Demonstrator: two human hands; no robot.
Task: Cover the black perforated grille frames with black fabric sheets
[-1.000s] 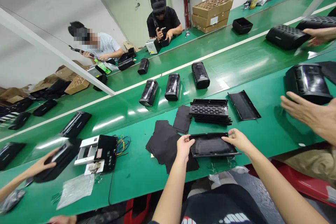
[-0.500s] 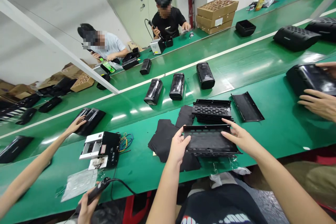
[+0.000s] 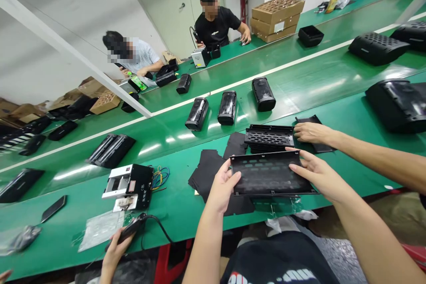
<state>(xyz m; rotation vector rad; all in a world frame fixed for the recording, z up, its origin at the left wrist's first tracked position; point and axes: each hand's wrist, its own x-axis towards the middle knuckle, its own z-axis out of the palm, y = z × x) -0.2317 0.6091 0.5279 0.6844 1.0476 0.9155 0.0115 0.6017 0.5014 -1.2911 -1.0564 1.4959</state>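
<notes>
I hold a flat black plastic panel [image 3: 269, 174] with slotted holes between both hands, tilted up above the green table [image 3: 346, 164]. My left hand [image 3: 222, 186] grips its left edge, thumb on top. My right hand [image 3: 316, 173] holds its right edge with fingers spread along the side. Just behind it lies a stack of similar slotted panels [image 3: 269, 136]. Black foam sheets [image 3: 209, 168] lie under and left of the panel.
A co-worker's hand [image 3: 311, 132] from the right rests on a black cover beside the stack. Another person's hand [image 3: 116, 244] at lower left holds a corded tool. Black speaker housings [image 3: 228, 107] ride the conveyor. A white and black device [image 3: 128, 186] with coloured wires sits left.
I lifted the panel off the foam sheets and tilted it up towards me. The co-worker's hand on the right reached in beside the stack. The left person's arm withdrew from the belt.
</notes>
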